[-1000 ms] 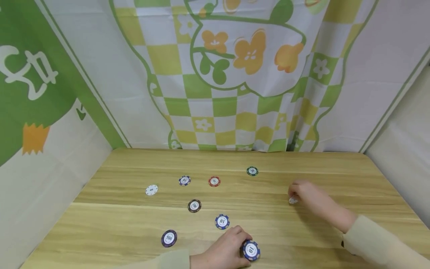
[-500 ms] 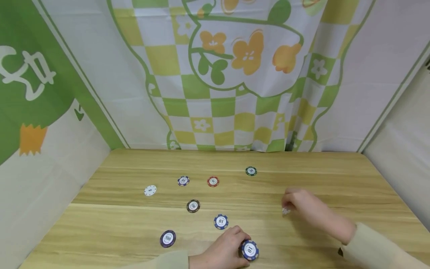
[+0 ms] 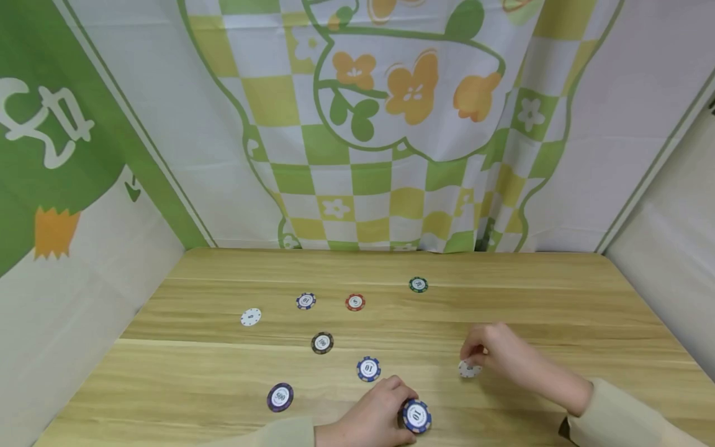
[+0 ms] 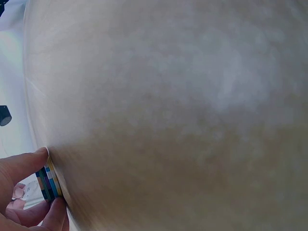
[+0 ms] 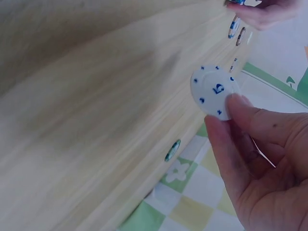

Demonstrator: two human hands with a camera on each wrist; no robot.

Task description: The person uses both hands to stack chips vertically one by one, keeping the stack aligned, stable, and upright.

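White chip (image 5: 208,90): pinched at rim by right hand (image 3: 497,351), likely to leave face uncovered; chip stack (image 3: 416,416): gripped round edges by left hand (image 3: 375,413), likely to stay aligned.

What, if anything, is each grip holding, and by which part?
The right grip holds a white chip, pinched at its edge; the left grip holds a blue-topped chip stack by opposite sides.
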